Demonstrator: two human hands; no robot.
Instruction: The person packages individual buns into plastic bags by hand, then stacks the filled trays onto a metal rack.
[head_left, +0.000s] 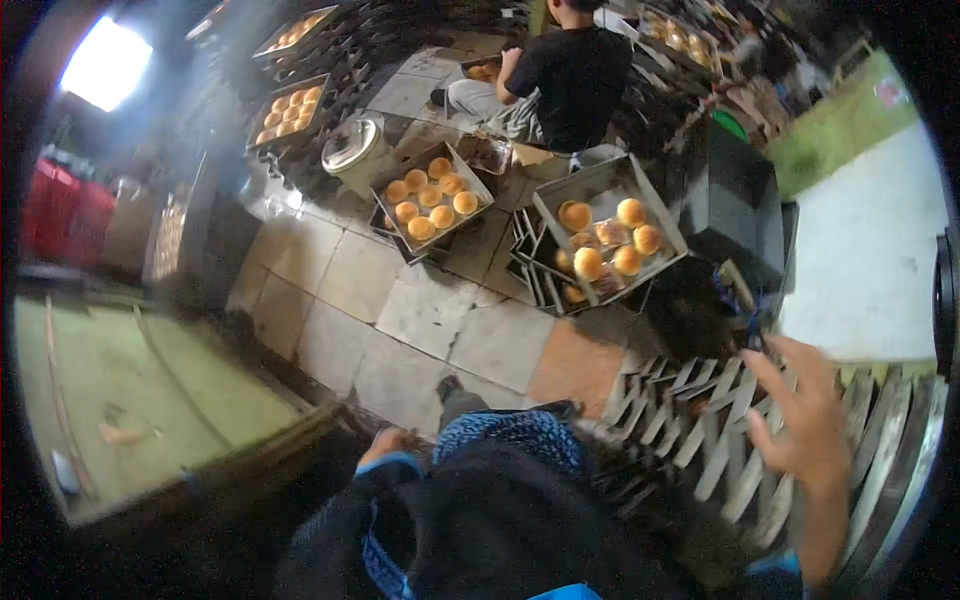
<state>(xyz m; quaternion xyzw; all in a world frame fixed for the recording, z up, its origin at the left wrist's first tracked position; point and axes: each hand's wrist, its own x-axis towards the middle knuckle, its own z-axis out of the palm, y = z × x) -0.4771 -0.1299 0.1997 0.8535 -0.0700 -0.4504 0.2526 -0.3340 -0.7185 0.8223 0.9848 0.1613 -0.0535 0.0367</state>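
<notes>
My right hand [800, 415] is raised at the right, over a stack of metal trays [690, 420] seen edge-on. Its thumb and fingers are spread apart, with the fingertips close to a small dark and blue object [742, 295] whose kind does not show clearly. Low beside my body, my left hand [390, 445] shows only in part, below a blue cuff, and its fingers are hidden. Ahead on the floor, a square tray of round buns [615, 235] tops a stack, and left of it another bun tray [433, 195] rests on more trays.
A person in a black shirt [575, 85] sits ahead beside a tray. A lidded white bucket [357, 155] stands near the left bun tray. Greenish tabletops [130, 390] flank me, and tiled floor [400, 310] runs between. Further bun trays [290, 112] line the back left.
</notes>
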